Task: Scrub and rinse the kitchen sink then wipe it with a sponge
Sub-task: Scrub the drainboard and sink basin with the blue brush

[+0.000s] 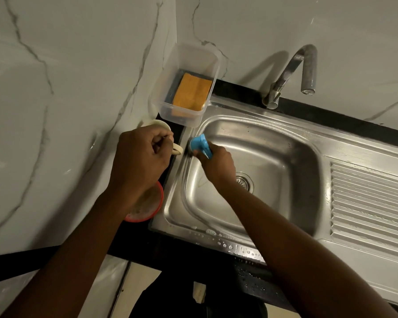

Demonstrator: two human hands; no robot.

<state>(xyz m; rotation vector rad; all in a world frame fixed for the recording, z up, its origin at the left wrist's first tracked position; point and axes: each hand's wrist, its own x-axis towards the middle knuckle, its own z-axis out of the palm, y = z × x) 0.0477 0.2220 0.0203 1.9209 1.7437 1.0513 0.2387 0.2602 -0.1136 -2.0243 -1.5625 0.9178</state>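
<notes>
A steel sink [274, 157] is set in a black counter, its drain [245, 181] in the middle of the basin. My right hand [216, 164] grips a blue scrub brush [200, 144] and holds it against the sink's left rim, near the back corner. Over the counter to the left of the sink, my left hand [140, 154] is curled in a fist, just above a cream mug [168, 136]; whether it holds anything is unclear. An orange sponge [192, 92] lies in a clear plastic tub [170, 88] at the back left corner.
A curved metal tap [294, 72] stands behind the basin, with no water running. A red-rimmed bowl [147, 207] sits on the counter under my left forearm. The ribbed drainboard [370, 203] lies to the right. Marble-look walls close in at the left and back.
</notes>
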